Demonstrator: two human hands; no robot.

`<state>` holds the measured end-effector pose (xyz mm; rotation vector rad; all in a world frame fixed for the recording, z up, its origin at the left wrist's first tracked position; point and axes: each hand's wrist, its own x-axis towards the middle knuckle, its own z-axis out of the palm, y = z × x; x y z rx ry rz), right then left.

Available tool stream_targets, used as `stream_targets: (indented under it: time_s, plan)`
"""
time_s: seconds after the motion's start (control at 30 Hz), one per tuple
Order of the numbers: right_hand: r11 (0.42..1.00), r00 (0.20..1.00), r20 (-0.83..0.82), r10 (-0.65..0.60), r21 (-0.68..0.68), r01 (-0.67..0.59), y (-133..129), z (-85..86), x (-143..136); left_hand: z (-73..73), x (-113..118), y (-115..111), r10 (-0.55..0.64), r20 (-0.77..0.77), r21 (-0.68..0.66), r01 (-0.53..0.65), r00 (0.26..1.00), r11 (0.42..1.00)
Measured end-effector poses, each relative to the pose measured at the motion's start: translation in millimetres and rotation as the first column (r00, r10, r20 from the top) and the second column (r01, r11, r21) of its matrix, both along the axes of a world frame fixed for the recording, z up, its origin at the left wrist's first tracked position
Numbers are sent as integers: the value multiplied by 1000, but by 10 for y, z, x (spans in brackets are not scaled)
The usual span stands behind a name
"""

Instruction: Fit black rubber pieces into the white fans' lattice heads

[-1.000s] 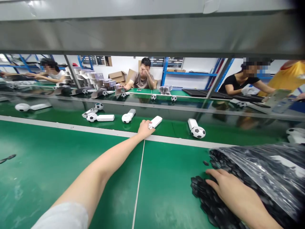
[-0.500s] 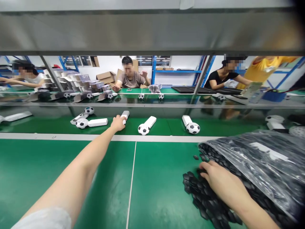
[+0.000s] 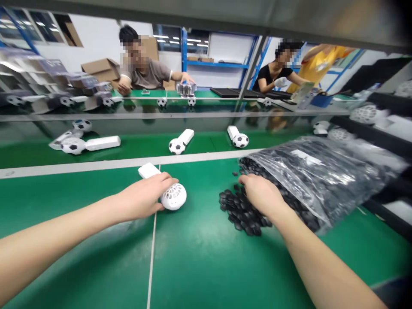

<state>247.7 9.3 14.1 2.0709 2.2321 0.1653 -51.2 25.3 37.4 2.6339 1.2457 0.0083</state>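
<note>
My left hand [image 3: 146, 195] is closed around a white handheld fan [image 3: 174, 198], just above or on the green table. Its round head has an openwork grille facing up, and the white handle shows behind my fingers. My right hand [image 3: 262, 193] is at a heap of small black plastic pieces [image 3: 243, 212]. Its fingers are curled at the heap's upper edge, and their tips are partly hidden, so any piece in them cannot be made out. More black pieces lie inside the open mouth of a clear plastic bag [image 3: 334, 171] beside that hand.
Football-patterned fans [image 3: 177, 146] lie on the green belt past the pale edge strip [image 3: 96, 165]. Another pair of fans [image 3: 74, 145] lies further left. Black racks with white fan parts [image 3: 365, 113] stand at right. Co-workers [image 3: 144, 68] sit across the line; a shelf hangs overhead.
My left hand has brought a white fan from the belt back onto the near table. My right hand stays at the black pieces. The view has turned and tilted down.
</note>
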Motion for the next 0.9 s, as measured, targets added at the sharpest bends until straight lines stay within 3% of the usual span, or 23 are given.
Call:
stream_targets:
  time_s: [0.07, 0.13, 0.23, 0.3, 0.37, 0.43, 0.47, 0.57, 0.63, 0.73, 0.9]
  plan:
    - [997, 999, -23, 38, 62, -37, -6, 9, -6, -24, 167, -44, -144, 15, 48, 143, 990, 989]
    - [989, 993, -95, 63, 136, -50, -1, 2, -12, -82, 325, -23, -188, 31, 31, 188, 982, 982]
    - [983, 942, -311, 125, 165, -76, 29, -43, -22, -211, 533, 20, -28, 20, -6, 28, 999, 1000]
    - [978, 872, -450, 195, 159, -137, 55, -90, -32, -293, 631, 26, 94, 16, 11, -94, 995, 995]
    - [971, 798, -555, 237, 165, -175, 74, -136, -53, -348, 686, 12, 142, 58, 33, -144, 988, 989]
    - [978, 692, -691, 210, 154, -142, 73, -165, -96, -370, 706, -18, 105, 183, 116, -127, 978, 985]
    - [984, 598, -782, 176, 131, -118, 63, -170, -127, -370, 709, -38, 66, 272, 185, -120, 960, 975]
    - [993, 179, -983, 36, 14, -121, 1, -148, -249, -353, 722, -103, -80, 488, 375, -127, 869, 918]
    - [982, -32, -998, -47, -40, -186, -55, -114, -334, -345, 741, -136, -147, 538, 425, -117, 830, 898]
    - [961, -146, -979, -145, -105, -254, -126, -71, -428, -346, 767, -157, -212, 533, 447, -60, 819, 893]
    - [945, -155, -970, -186, -133, -297, -177, -43, -466, -328, 765, -169, -263, 520, 435, 13, 813, 901]
